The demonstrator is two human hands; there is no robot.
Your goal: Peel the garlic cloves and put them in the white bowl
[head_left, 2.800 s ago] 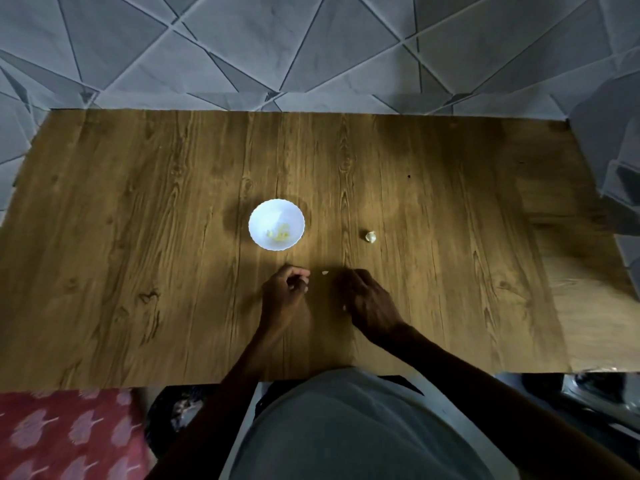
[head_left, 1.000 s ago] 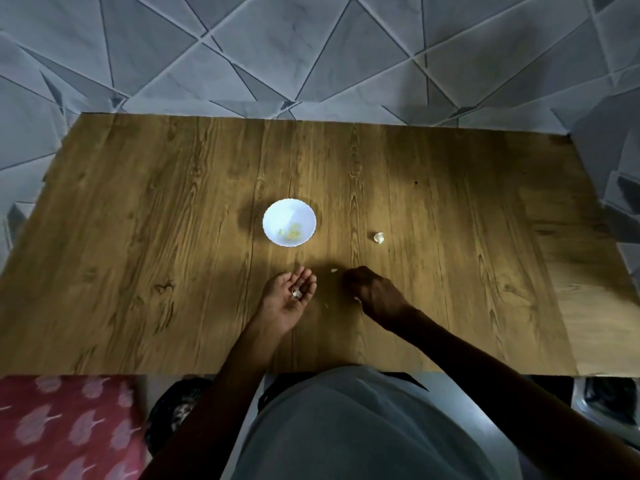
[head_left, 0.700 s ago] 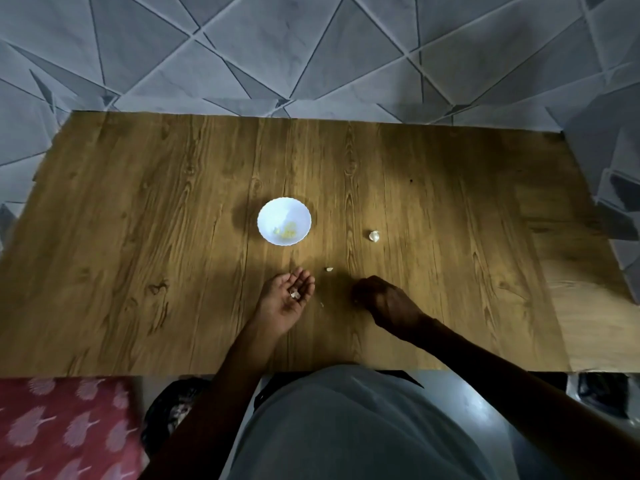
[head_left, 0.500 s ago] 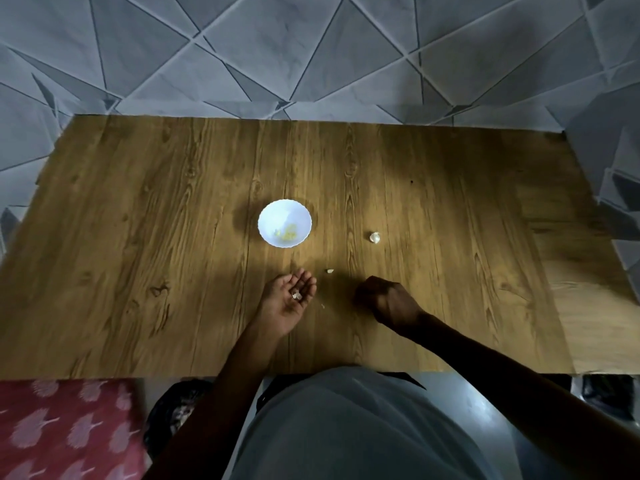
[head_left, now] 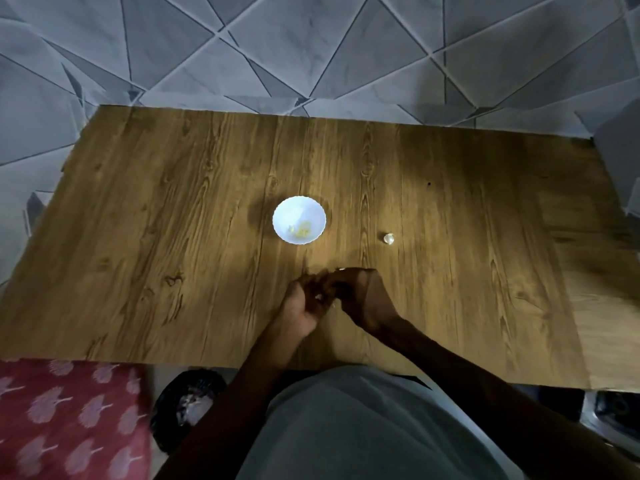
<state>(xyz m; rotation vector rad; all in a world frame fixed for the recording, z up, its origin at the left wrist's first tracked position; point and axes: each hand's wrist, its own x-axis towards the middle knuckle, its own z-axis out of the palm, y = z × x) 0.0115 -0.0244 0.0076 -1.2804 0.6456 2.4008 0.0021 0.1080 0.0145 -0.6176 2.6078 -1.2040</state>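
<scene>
Scanning the desk [head_left: 145, 244], I see the white bowl [head_left: 299, 220] holding peeled cloves [head_left: 302, 231]. Nearer me, the left hand [head_left: 300, 308] curls around a small garlic clove [head_left: 319, 297]. The right hand [head_left: 364, 299] meets it, grip unclear. A second clove [head_left: 389, 239] lies farther right.

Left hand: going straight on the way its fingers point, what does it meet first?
Probably the right hand: the left hand points away and rightward, its fingertips at the right hand's fingers, a pale garlic clove between them. The white bowl lies left of that line.
</scene>
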